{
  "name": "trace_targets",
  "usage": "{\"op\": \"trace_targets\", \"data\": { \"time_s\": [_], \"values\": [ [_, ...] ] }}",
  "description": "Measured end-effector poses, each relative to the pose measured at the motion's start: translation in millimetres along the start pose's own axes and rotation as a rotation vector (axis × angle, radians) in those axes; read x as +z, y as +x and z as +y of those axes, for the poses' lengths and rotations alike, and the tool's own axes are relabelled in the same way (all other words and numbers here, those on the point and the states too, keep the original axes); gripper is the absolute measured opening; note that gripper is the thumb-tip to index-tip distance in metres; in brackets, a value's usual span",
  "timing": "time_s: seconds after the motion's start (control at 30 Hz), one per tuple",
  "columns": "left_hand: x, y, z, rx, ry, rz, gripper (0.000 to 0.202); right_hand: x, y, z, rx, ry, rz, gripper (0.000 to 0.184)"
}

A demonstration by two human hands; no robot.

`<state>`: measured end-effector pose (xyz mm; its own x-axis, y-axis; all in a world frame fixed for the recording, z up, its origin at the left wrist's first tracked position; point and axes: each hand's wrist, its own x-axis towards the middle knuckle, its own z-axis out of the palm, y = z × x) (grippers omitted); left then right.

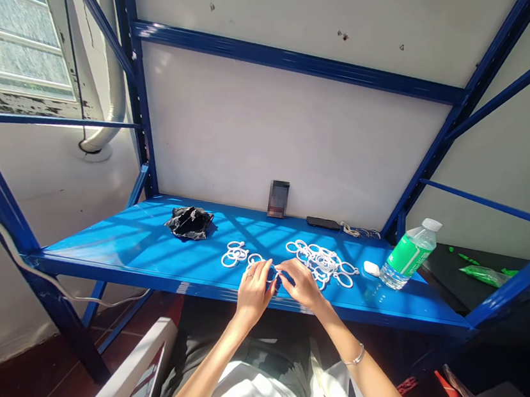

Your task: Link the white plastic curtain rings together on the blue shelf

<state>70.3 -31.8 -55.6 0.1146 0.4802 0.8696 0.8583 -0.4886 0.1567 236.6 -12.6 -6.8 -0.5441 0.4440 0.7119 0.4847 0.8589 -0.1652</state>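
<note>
The left hand and the right hand meet at the front of the blue shelf. Their fingertips come together on 1 white ring, which sits between the 2 hands, just above the shelf top. The fingers of both hands are bent in and pinched on it. The ring is so small here that I cannot tell which fingers press on it.

The left hand stands up on its side, with its back to the camera and its thumb toward the right hand. The right hand lies flatter, with its knuckles up and its fingers pointing left. Both arms are bare and reach up from the lap. The right arm comes in at a slant from the low right and has a thin bracelet on the wrist.

Just behind the left hand lies a small pile of rings. Just behind the right hand lies a big pile of rings, all white and tangled.

To the right of the big pile is a small white thing, and next to it a water bottle with a green label, leaning a bit. A crumpled black bag lies far to the left. A dark phone lies flat at the back by the wall.
</note>
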Motion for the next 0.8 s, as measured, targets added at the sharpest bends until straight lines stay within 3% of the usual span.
{"op": "trace_targets", "data": {
  "time_s": [0.4,0.8],
  "values": [
    [3.6,-2.3,-2.7,-0.036,-0.053,-0.019,0.027,2.7,-1.0,4.7,0.133,-0.027,-0.121,0.019],
    [0.8,-2.3,-2.2,-0.049,-0.047,-0.037,0.033,2.6,-0.4,5.2,0.139,-0.080,-0.145,0.018]
  ]
}}
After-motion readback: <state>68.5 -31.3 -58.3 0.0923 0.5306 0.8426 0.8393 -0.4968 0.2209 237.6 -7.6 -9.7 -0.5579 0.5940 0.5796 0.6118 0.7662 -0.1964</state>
